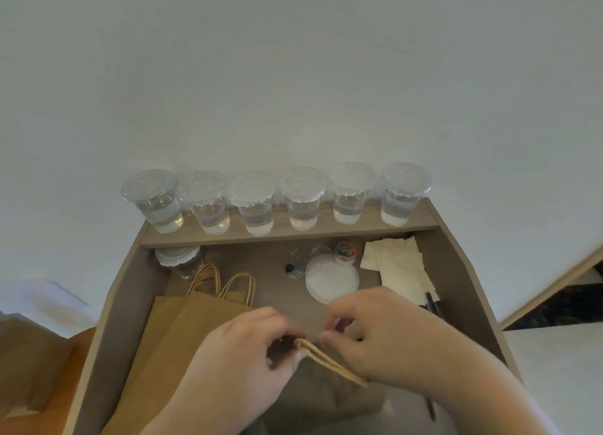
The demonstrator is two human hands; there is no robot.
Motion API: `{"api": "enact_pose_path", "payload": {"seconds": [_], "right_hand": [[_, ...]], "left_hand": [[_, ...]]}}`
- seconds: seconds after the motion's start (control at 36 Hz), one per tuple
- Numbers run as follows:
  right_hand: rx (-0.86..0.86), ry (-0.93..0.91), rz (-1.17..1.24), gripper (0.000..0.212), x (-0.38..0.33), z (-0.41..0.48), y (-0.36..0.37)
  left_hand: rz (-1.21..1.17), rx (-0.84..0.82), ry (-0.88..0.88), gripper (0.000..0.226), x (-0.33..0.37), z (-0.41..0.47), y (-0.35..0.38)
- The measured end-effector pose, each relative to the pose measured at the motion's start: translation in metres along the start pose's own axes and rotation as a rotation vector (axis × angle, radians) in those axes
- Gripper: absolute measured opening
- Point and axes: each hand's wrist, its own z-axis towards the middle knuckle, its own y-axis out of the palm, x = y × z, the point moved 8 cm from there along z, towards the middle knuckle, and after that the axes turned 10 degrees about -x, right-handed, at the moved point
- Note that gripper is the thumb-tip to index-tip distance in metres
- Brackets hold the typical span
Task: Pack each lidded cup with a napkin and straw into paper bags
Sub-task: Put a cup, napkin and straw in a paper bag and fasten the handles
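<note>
Several clear lidded cups (256, 203) holding water stand in a row on the raised back ledge of the desk. A stack of flat brown paper bags (182, 323) with twisted handles lies at the left. My left hand (248, 346) and my right hand (375, 333) meet at the front, both pinching the paper handle (329, 363) of one bag (319, 398) that lies below them. White napkins (399, 265) sit at the back right. No straws are plainly visible.
The wooden desk (130, 297) has raised side walls. On it lie a pile of round white lids (331, 279), an empty cup with lids (179, 260), a small jar of coloured clips (346, 252) and dark pens (432, 304).
</note>
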Motion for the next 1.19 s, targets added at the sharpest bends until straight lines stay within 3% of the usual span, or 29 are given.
{"api": "enact_pose_path", "payload": {"seconds": [0.11, 0.17, 0.28, 0.47, 0.58, 0.75, 0.83, 0.94, 1.19], "right_hand": [[0.189, -0.048, 0.233, 0.021, 0.019, -0.025, -0.024], [0.177, -0.068, 0.277, 0.026, 0.029, -0.037, -0.019], [0.105, -0.093, 0.186, 0.042, 0.035, -0.045, 0.010], [0.299, -0.026, -0.005, 0.030, 0.063, -0.035, 0.014], [0.196, -0.102, -0.032, 0.009, 0.077, -0.033, 0.003], [0.100, -0.342, 0.173, 0.009, 0.084, -0.051, -0.015], [0.079, -0.511, 0.339, 0.023, 0.086, -0.064, -0.023], [-0.050, -0.639, 0.433, 0.014, 0.079, -0.070, -0.028], [-0.157, -0.875, 0.299, 0.014, -0.028, -0.073, -0.003]], "left_hand": [[-0.078, -0.035, 0.010, 0.021, -0.012, -0.004, -0.005], [-0.139, -0.055, 0.018, 0.023, -0.020, -0.004, -0.005], [-0.300, -0.012, 0.034, 0.026, -0.033, -0.001, 0.001], [-0.613, 0.147, -0.033, 0.036, -0.028, 0.005, 0.015], [-0.640, 0.250, -0.088, 0.026, -0.015, -0.002, 0.018], [-0.611, 0.427, -0.146, 0.017, 0.022, -0.028, 0.016], [-0.600, 0.468, -0.187, 0.018, 0.040, -0.046, 0.021], [-0.622, 0.573, -0.270, 0.025, 0.061, -0.076, 0.026], [-0.623, 0.792, -0.480, 0.014, 0.066, -0.199, 0.003]]}}
